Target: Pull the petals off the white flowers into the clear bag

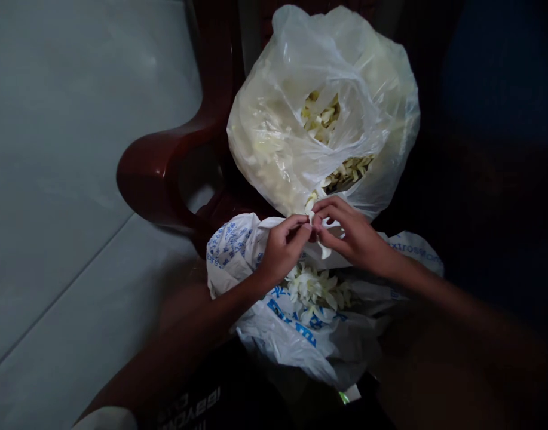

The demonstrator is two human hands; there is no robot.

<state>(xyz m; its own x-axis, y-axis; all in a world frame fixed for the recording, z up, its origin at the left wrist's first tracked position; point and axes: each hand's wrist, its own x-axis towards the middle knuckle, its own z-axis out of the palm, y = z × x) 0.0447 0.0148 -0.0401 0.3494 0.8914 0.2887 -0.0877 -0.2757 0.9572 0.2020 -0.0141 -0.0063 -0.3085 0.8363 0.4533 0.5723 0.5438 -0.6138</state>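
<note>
My left hand (285,242) and my right hand (345,230) meet between two bags, their fingertips pinched on a small white flower piece (324,249). Below them, a heap of white petals or blossoms (314,286) lies on a white bag with blue print (296,340). Just above my hands sits a large translucent plastic bag (274,131), full of pale yellowish flowers (323,116) that show through its openings. The exact grip between the fingertips is too small to make out.
A dark red, glossy curved armrest (143,173) stands left of the bags. Beyond it lies a pale tiled floor (67,143) with a grout line. The right side is very dark.
</note>
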